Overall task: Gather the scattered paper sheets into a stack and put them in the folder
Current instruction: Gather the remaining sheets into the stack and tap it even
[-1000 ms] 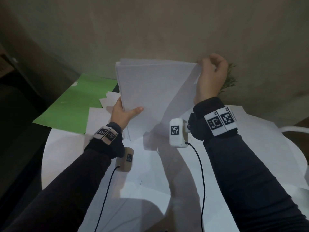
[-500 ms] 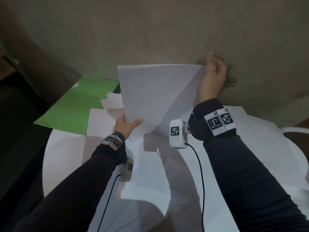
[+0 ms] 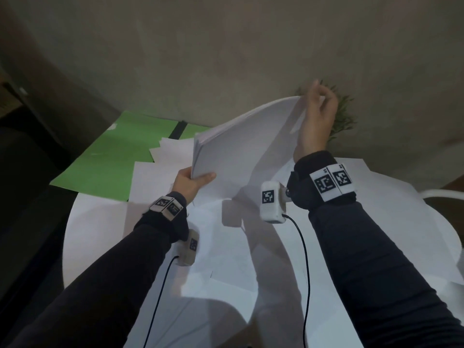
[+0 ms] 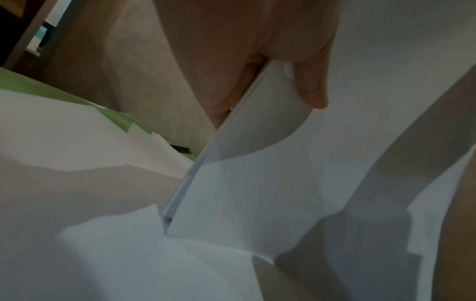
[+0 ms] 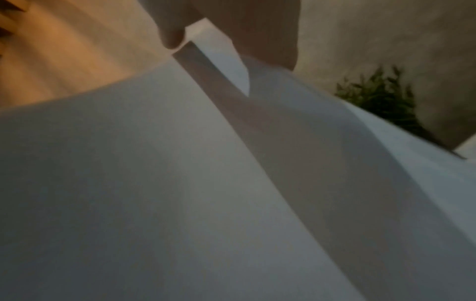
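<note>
Both hands grip a bowed stack of white paper sheets (image 3: 241, 144), left hand (image 3: 190, 183) low, right hand (image 3: 317, 119) pinching high, above the round white tabletop (image 3: 95, 237).

Your hands hold the stack of white paper sheets (image 3: 241, 146) above the round white table (image 3: 100, 227); loose white sheets (image 3: 155, 177) lie beneath, the open green card folder (image 3: 113, 156) far left.

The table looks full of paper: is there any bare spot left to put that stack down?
Bare table shows only left of the left hand. The open folder beyond is mostly free, loose sheets overlapping its near right edge. Elsewhere sheets cover everything under the stack.
</note>
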Motion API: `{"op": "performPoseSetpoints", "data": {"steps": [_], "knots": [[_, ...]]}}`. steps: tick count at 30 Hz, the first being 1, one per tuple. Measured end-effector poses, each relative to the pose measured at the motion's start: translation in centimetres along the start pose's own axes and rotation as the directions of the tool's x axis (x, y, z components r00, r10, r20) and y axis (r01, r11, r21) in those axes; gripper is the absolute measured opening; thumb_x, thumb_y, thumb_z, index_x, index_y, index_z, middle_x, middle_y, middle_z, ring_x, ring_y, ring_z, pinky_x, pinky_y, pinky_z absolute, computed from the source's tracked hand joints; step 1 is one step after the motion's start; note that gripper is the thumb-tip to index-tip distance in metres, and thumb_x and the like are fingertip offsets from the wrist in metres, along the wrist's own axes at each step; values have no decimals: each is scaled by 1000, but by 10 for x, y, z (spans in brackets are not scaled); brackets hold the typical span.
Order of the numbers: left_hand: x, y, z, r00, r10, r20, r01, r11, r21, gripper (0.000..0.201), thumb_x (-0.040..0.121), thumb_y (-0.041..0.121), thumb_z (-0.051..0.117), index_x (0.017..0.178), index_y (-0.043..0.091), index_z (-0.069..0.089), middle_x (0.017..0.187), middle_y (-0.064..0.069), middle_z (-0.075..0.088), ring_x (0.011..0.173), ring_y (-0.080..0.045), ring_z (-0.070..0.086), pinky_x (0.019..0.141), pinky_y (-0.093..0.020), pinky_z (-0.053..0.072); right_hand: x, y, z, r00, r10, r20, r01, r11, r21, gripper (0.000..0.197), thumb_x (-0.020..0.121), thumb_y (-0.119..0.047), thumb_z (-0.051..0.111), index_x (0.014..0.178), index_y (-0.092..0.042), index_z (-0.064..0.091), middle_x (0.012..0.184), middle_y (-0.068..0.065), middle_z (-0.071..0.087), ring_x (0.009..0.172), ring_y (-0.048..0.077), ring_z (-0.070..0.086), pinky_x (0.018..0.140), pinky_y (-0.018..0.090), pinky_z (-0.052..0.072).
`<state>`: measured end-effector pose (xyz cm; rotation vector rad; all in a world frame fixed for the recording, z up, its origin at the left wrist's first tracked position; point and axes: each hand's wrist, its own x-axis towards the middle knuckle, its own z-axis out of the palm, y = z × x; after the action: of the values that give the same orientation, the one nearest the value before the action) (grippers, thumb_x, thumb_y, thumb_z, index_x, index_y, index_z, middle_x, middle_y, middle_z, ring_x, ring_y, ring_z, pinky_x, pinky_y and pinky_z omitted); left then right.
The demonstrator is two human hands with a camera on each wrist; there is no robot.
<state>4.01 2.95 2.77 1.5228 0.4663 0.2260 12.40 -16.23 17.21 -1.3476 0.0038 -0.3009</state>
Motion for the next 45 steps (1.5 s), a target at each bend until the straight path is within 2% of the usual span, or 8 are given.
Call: {"op": "performPoseSetpoints", "data": {"steps": [8,14,20,26,33,38,43,45], "knots": [[2,14,-1,997,45,55,-48,998,51,32,84,14,68,113,3,61,105,-8,64,95,-21,61,86,-31,47,-17,65,-38,932,246,267,-172,947,-272,40,78,-7,74,115,-5,60,114,11,66,97,19,65,86,30,51],[-4,17,3,999,45,-1,-45,999,-10,8,88,18,64,86,25,62,90,6,66,87,-18,63,85,-32,47,-14,64,-42,939,236,249,-174,953,-248,30,70,-2,79,85,-22,64,92,-2,68,79,5,65,77,22,53],[-14,24,-3,994,98,54,-97,995,-26,10,85,20,67,92,26,63,97,5,68,95,-19,64,88,-32,50,-19,72,-50,934,252,253,-230,967,-113,53,69,-6,80,117,-1,60,109,8,68,96,19,66,89,30,53],[-30,17,-10,992,48,117,-42,998,-52,39,69,1,79,91,27,60,94,7,66,82,-4,64,68,-8,51,-30,95,-60,848,382,368,-281,912,-298,38,71,0,77,104,-12,63,95,3,71,83,12,69,79,33,52],[-28,18,0,1000,16,10,-16,999,-45,25,75,8,76,90,22,60,93,1,66,94,-23,63,84,-29,48,-41,107,-49,915,348,206,-306,928,-211,94,62,-5,85,138,-14,32,123,5,59,112,21,59,95,37,49],[-35,22,1,1000,-5,-7,4,999,-36,24,83,4,67,83,25,53,88,9,61,85,-13,60,80,-23,45,-49,104,-49,895,383,229,-293,892,-344,53,67,-6,82,113,-10,57,107,3,66,100,21,63,91,33,51],[-24,26,-11,999,-53,-4,53,998,40,32,87,6,62,118,3,58,108,-9,63,102,-28,60,88,-32,47,-41,95,-52,846,399,354,-283,898,-337,30,79,-15,74,106,-14,62,101,6,67,88,20,64,82,32,52],[-18,20,-25,994,-113,-9,114,988,102,38,85,5,64,122,-2,56,112,-12,62,104,-28,59,88,-31,45,-34,103,-63,861,438,258,-351,880,-321,31,85,-27,67,113,-17,57,103,6,64,82,18,61,77,32,50]]}}
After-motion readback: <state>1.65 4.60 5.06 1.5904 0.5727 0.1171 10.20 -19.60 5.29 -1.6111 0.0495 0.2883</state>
